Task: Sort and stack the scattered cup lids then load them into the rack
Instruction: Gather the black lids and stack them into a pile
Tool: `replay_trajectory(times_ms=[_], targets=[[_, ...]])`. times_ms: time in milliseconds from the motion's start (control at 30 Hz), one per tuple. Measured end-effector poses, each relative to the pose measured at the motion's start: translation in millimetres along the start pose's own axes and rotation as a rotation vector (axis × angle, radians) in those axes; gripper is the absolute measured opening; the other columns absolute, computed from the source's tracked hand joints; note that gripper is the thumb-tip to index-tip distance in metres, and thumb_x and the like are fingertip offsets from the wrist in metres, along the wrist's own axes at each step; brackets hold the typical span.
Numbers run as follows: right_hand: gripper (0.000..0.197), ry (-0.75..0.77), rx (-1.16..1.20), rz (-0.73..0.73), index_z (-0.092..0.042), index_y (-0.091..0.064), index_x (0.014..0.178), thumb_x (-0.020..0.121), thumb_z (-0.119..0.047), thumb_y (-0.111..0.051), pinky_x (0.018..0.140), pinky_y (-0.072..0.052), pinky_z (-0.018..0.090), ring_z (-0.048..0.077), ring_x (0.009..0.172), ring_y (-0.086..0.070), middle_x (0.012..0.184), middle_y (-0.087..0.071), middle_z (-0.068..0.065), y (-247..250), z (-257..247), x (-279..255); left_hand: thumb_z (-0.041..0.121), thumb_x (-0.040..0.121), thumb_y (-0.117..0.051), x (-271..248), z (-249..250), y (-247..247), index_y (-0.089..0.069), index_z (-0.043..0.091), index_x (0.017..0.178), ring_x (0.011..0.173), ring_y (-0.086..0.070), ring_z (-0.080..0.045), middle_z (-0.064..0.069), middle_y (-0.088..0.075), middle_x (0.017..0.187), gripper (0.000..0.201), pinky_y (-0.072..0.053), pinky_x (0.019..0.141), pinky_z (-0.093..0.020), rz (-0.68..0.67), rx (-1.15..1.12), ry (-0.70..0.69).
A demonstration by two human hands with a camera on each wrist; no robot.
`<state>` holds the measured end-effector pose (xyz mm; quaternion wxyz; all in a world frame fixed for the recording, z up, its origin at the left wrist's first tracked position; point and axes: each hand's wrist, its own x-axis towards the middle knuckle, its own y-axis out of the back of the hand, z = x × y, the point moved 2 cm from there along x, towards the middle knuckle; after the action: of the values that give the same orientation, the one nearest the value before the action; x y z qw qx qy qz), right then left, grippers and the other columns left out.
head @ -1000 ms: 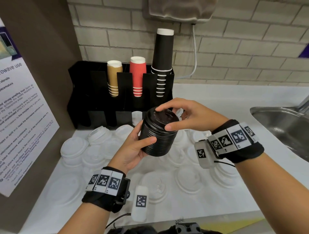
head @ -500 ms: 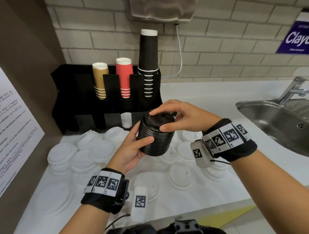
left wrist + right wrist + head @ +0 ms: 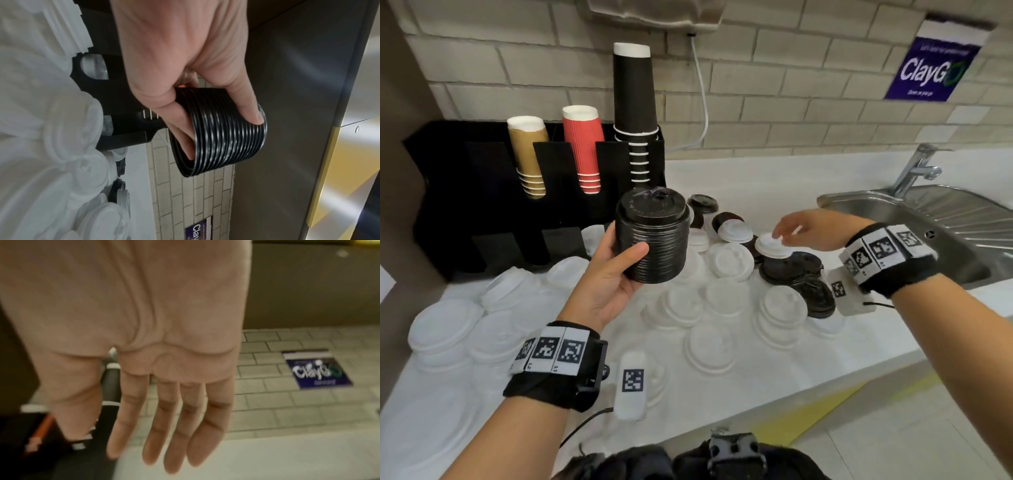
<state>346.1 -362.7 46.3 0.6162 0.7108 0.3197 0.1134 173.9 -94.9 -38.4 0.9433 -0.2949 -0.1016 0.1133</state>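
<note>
- Your left hand [image 3: 606,274] grips the ribbed stack of black plastic cup lids [image 3: 654,236], held up over the white table [image 3: 774,387].
- Your right hand [image 3: 811,228] is flat-fingered, holding nothing, by a small white lid [image 3: 770,245].

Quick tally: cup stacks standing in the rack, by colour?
Tan cup stack: 1
Red cup stack: 1
Black cup stack: 1
Total: 3

Glossy ribbed blk plastic lid stack [image 3: 654,236]; brushed steel sink [image 3: 914,212].
</note>
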Motion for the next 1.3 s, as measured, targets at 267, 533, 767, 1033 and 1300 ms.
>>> replay_trajectory(times_ms=[267,533,767,1033,1300], targets=[[0.056,-0.309,-0.303,-0.292,-0.018,-0.041,0.107,0.071,-0.032,-0.081,0.072,-0.039,0.028,0.02,0.089,-0.048,0.105,-0.053,0.002,-47.3,59.2,5.3,0.01,0.075,-0.061,-2.1,0.5,-2.8,-0.058,0.028,0.116,0.1,-0.069,-0.011,0.007,-0.073,0.107,0.045,-0.058,0.072,-0.025,0.014,0.044,-0.025],[0.075,-0.287,0.02,-0.017,-0.014,-0.037,0.132,0.076,-0.05,-0.072,0.085,-0.041,0.033,0.027,0.107,-0.053,0.123,-0.054,0.01,-61.3,46.1,26.6,0.009,0.075,-0.061,-8.0,-0.4,-5.5,-0.058,0.026,0.119,0.105,-0.068,-0.013,0.004,-0.072,0.111,0.048,-0.057,0.074,-0.025,0.022,0.044,-0.02],[0.077,-0.227,-0.065,-0.025,-0.012,-0.033,0.133,0.076,-0.045,-0.072,0.078,-0.046,0.035,0.027,0.095,-0.055,0.107,-0.055,0.008,-70.8,36.3,42.4,0.008,0.074,-0.062,-10.7,-1.3,-4.1,-0.058,0.026,0.118,0.103,-0.069,-0.014,0.004,-0.073,0.109,0.048,-0.058,0.073,-0.025,0.024,0.047,-0.014],[0.063,-0.192,-0.099,-0.065,-0.021,-0.043,0.111,0.069,-0.061,-0.068,0.073,-0.04,0.032,0.02,0.09,-0.051,0.098,-0.049,-0.004,-60.9,27.1,52.7,0.008,0.075,-0.061,-10.6,-4.2,-1.8,-0.058,0.024,0.119,0.102,-0.069,-0.013,0.004,-0.073,0.108,0.048,-0.057,0.072,-0.025,0.02,0.023,-0.005],[0.061,-0.149,-0.203,-0.083,-0.018,-0.041,0.109,0.07,-0.053,-0.072,0.058,-0.033,0.026,0.016,0.071,-0.048,0.08,-0.039,-0.007,-81.2,8.4,63.3,0.006,0.076,-0.063,-8.8,-6.8,3.2,-0.06,0.027,0.119,0.104,-0.069,-0.014,0.003,-0.072,0.112,0.047,-0.057,0.073,-0.026,0.012,0.014,0.015]])
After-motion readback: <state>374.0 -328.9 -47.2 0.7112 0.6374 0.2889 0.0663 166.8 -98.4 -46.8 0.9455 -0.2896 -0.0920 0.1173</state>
